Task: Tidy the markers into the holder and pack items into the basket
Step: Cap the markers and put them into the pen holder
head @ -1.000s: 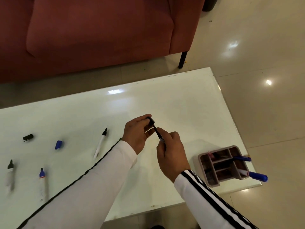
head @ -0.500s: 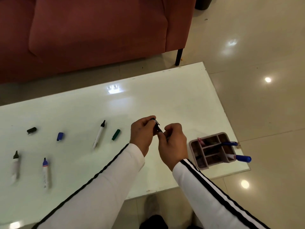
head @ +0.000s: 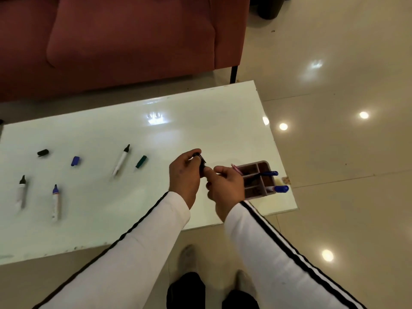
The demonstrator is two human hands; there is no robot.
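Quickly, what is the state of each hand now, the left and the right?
Left hand: pinches a black marker.
Right hand: fingers curled beside that marker; whether it grips cannot be told.

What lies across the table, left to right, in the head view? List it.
Leftmost black-tipped marker → black cap → blue-tipped marker → blue cap → middle black-tipped marker → green cap → left hand gripping a black marker → right hand → holder.
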